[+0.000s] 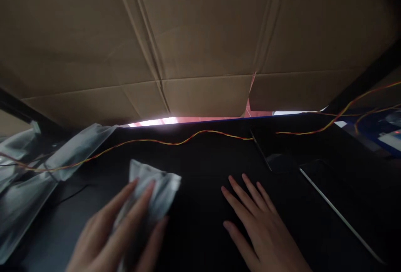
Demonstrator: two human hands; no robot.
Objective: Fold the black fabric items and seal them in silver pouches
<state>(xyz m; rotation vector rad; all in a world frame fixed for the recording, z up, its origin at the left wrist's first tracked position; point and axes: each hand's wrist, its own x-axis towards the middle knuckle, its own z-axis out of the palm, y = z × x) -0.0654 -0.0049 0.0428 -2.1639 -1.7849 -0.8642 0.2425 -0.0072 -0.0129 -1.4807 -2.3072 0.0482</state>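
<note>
A crumpled silvery-white plastic packet point(163, 188) is gripped by my left hand point(115, 230), fingers laid over its top and thumb at its right side. What the packet contains, I cannot make out. My right hand point(260, 222) rests flat on the black table point(200, 163) with fingers spread and nothing in it. To its right lie two dark phone-like flat panels: one panel point(272, 151) near the back, and a larger panel point(338, 205) with a pale edge closer to me.
Translucent plastic bags point(28, 205) lie at the left. A twisted red-and-yellow wire point(150, 140) runs across the table's back. Cardboard point(203, 25) stands behind the far edge. Blurred blue and white items point(388, 138) with a small red light are at the right.
</note>
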